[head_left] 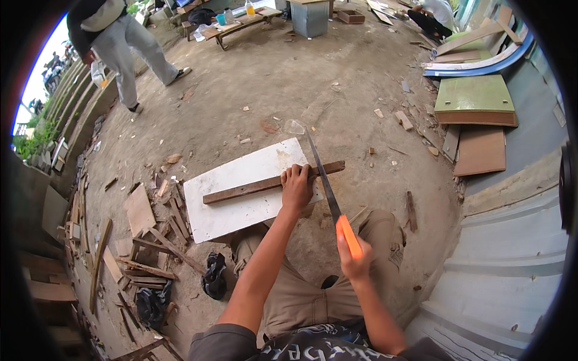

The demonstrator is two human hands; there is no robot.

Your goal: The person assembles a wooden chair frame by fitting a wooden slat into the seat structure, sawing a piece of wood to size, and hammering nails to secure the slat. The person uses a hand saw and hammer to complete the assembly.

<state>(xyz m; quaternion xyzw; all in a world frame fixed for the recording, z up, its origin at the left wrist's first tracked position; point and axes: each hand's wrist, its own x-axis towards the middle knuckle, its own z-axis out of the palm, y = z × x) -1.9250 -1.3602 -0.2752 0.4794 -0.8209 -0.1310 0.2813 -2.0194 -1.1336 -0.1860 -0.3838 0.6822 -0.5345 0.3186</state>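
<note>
Because the brown wooden strip [244, 191] lies slantwise across the white board [223, 219] with its right end jutting past the edge, most of its length has a flat bed while the overhang leaves room for the blade [326, 182]; the left hand [296, 185] is closed over the strip close to that edge, fingers bent round it, presumably to stop it sliding or turning; the right hand [354, 256] is wrapped snugly about the orange handle [349, 233] of the saw, thumb lying along it, a hold that seems suited to steering. The blade crosses the strip just beyond the board — near the left fingers, so that hand pins the wood where it counts, though it also sits close to the saw; whether the teeth touch the wood cannot be told. The board lies just ahead of the knees [380, 231], where both arms reach it easily; wood scraps [150, 274] lie off to the left, away from the sawing arm.
</note>
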